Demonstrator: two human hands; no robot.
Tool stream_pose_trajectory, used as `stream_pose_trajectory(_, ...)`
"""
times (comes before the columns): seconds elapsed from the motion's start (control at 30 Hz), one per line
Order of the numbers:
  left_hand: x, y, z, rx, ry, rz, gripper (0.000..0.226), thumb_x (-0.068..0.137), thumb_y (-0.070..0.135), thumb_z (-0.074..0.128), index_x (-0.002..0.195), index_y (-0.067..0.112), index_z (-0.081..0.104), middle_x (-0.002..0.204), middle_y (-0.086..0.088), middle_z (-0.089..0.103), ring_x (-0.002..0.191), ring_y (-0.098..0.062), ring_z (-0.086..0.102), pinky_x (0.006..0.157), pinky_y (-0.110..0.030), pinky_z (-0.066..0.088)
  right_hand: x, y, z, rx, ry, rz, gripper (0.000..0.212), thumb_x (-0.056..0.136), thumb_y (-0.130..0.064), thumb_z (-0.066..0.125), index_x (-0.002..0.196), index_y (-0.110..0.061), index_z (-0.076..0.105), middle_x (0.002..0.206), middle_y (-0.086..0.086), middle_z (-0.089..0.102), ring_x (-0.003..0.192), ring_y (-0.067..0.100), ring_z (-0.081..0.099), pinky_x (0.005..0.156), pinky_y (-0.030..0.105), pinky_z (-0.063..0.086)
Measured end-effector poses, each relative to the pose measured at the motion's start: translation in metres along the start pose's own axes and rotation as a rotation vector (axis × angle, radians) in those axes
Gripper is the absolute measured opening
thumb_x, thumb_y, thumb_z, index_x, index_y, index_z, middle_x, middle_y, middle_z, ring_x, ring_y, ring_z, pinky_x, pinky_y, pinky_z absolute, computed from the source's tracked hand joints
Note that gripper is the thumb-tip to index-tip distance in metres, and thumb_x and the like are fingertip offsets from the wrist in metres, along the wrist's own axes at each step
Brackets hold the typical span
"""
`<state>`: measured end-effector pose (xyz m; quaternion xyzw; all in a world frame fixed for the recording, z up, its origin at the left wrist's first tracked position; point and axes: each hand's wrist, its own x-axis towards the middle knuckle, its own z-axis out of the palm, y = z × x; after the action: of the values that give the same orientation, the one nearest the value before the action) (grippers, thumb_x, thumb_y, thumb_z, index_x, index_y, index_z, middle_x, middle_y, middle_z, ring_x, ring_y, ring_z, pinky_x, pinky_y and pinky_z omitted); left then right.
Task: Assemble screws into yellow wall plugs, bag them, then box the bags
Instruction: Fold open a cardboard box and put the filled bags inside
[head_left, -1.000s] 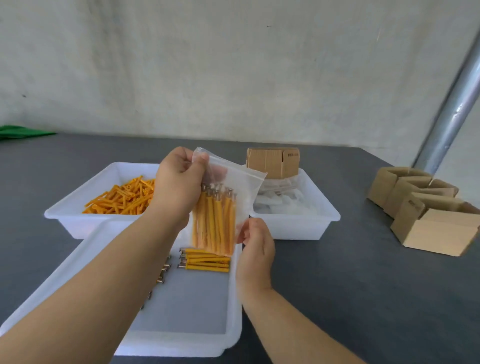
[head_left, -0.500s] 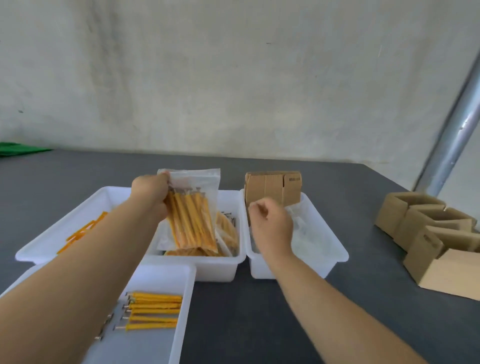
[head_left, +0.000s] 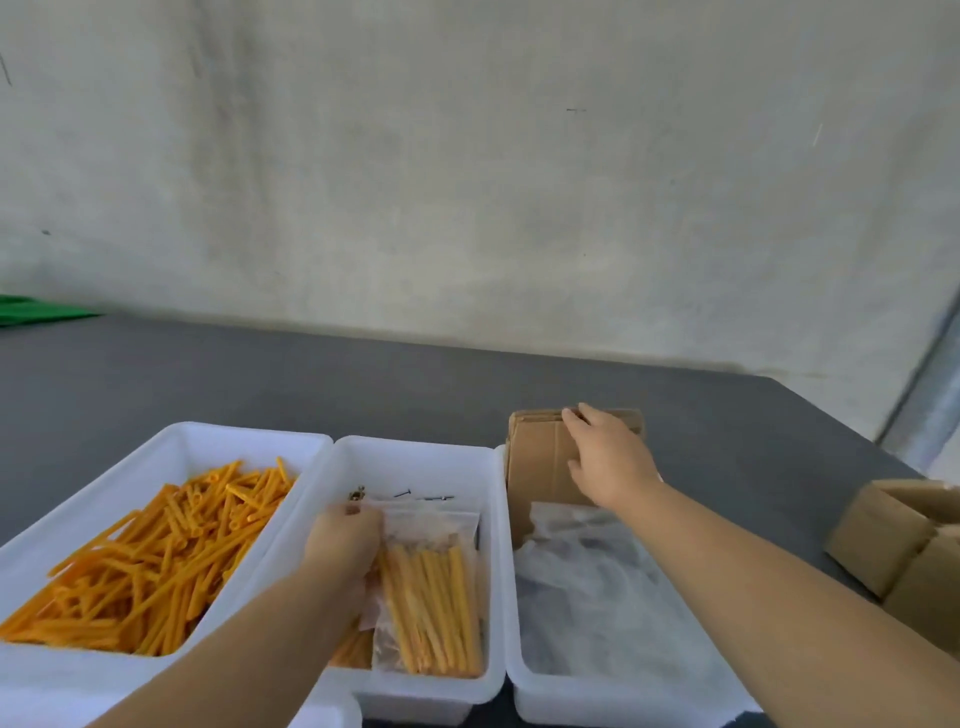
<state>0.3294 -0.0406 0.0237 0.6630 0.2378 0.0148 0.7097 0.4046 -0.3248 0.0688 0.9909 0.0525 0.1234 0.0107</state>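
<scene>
Here, at a dark grey surface (head_left: 467, 395), a person works between three white trays set side by side. The left hand (head_left: 345, 540) rests inside the middle tray (head_left: 415, 447), its curled fingers on the edge of a clear bag (head_left: 431, 587) packed with yellow plugs and screws; the bag lies flat in that tray, on top of what looks like another filled bag, and whether the fingers grip it or merely touch it cannot be told. A few loose screws (head_left: 415, 496) sit at the tray's far end. The right hand (head_left: 605, 457) reaches to the far end of the right tray (head_left: 511, 623), fingers bent over the top edge of a stack of flattened cardboard boxes (head_left: 535, 462) that stands upright there, with a heap of empty clear bags (head_left: 587, 587) lying before it. The left tray (head_left: 176, 431) holds a loose pile of yellow wall plugs (head_left: 171, 551). More cardboard boxes (head_left: 898, 540), folded up, stand on the surface at far right. The filled bag is probably light but slick and floppy, its contents apt to slide; it is best pinched by the sealed strip at the top or held across the stiff bundle. The flat cardboard should be light and rigid enough to lift by its upper edge, though a single blank may need peeling from its neighbours with a fingertip.
</scene>
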Motion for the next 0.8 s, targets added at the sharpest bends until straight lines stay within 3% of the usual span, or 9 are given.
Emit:
stream_pose_trajectory(0.07,-0.004,0.004,-0.003,-0.020,0.014,0.043,0.023,0.086,-0.005,0.046,0.069,0.009,0.052,0.065,-0.010,0.043,0.061,-0.027,0.043,0.062,-0.040,0.040,-0.005,-0.005,0.006,-0.065,0.116,0.001,0.061,0.101,-0.020,0.053,0.156,-0.013,0.028,0.165,0.009,0.019,0.151,0.025,0.021,0.118,0.039,0.031)
stream_pose_trajectory(0.13,-0.011,0.009,-0.004,-0.076,0.041,0.072,0.013,0.093,0.001,0.052,0.089,0.012,0.058,0.073,-0.009,0.050,0.059,-0.022,0.048,0.059,-0.036,0.044,-0.015,-0.008,0.009,-0.078,0.264,-0.047,0.052,0.097,-0.014,0.058,0.147,-0.007,0.045,0.151,0.013,0.043,0.140,0.029,0.040,0.111,0.042,0.038)
stream_pose_trajectory(0.23,-0.025,0.016,-0.003,-0.049,0.112,0.183,0.025,0.094,0.009,0.059,0.118,0.015,0.054,0.093,-0.004,0.057,0.072,-0.015,0.054,0.065,-0.030,0.047,-0.034,-0.005,0.005,0.017,0.499,-0.160,0.026,0.076,-0.004,0.082,0.102,-0.003,0.075,0.098,0.010,0.071,0.090,0.033,0.067,0.077,0.044,0.055)
stream_pose_trajectory(0.3,-0.039,0.023,0.001,0.024,0.149,0.302,0.032,0.094,0.012,0.062,0.124,0.019,0.052,0.112,0.000,0.055,0.083,-0.009,0.054,0.063,-0.027,0.042,-0.044,0.001,-0.009,0.040,0.488,-0.198,0.007,0.079,-0.009,0.081,0.083,-0.011,0.075,0.081,0.004,0.069,0.079,0.030,0.065,0.074,0.041,0.051)
stream_pose_trajectory(0.37,-0.054,0.029,0.006,0.084,0.138,0.431,0.032,0.094,0.014,0.063,0.121,0.026,0.051,0.120,0.006,0.050,0.105,-0.012,0.054,0.076,-0.027,0.042,-0.049,0.005,-0.029,0.019,0.409,-0.184,0.006,0.088,-0.016,0.071,0.083,-0.016,0.072,0.081,0.000,0.068,0.083,0.027,0.062,0.080,0.038,0.044)
stream_pose_trajectory(0.43,-0.074,0.037,0.011,0.150,0.086,0.568,0.035,0.093,0.016,0.066,0.119,0.031,0.048,0.121,0.011,0.049,0.120,-0.012,0.048,0.085,-0.028,0.041,-0.052,0.010,-0.055,0.035,0.409,-0.170,0.008,0.092,-0.019,0.064,0.088,-0.014,0.069,0.080,0.005,0.066,0.085,0.030,0.059,0.075,0.039,0.043)
stream_pose_trajectory(0.57,-0.118,0.056,0.010,0.179,-0.091,0.800,0.051,0.090,0.021,0.071,0.132,0.036,0.045,0.133,0.016,0.045,0.120,-0.007,0.052,0.088,-0.023,0.046,-0.074,0.015,-0.128,0.159,0.445,-0.248,0.007,0.095,-0.016,0.060,0.099,-0.012,0.064,0.079,0.005,0.060,0.082,0.029,0.055,0.064,0.036,0.038)
stream_pose_trajectory(0.73,-0.177,0.078,-0.016,0.306,-0.504,1.100,0.092,0.079,0.039,0.081,0.149,0.052,0.023,0.155,0.023,0.021,0.137,-0.003,0.039,0.097,-0.025,0.047,-0.147,0.000,-0.201,0.273,0.308,-0.419,0.009,0.098,-0.017,0.056,0.106,-0.018,0.060,0.100,0.001,0.073,0.090,0.023,0.067,0.077,0.041,0.051)
stream_pose_trajectory(0.8,-0.195,0.077,-0.027,0.395,-0.662,1.150,0.096,0.070,0.046,0.085,0.147,0.054,0.027,0.156,0.027,0.018,0.146,-0.005,0.025,0.100,-0.029,0.045,-0.187,-0.011,-0.208,0.241,0.265,-0.479,0.008,0.098,-0.024,0.052,0.104,-0.023,0.057,0.108,-0.005,0.073,0.095,0.018,0.068,0.077,0.040,0.052)
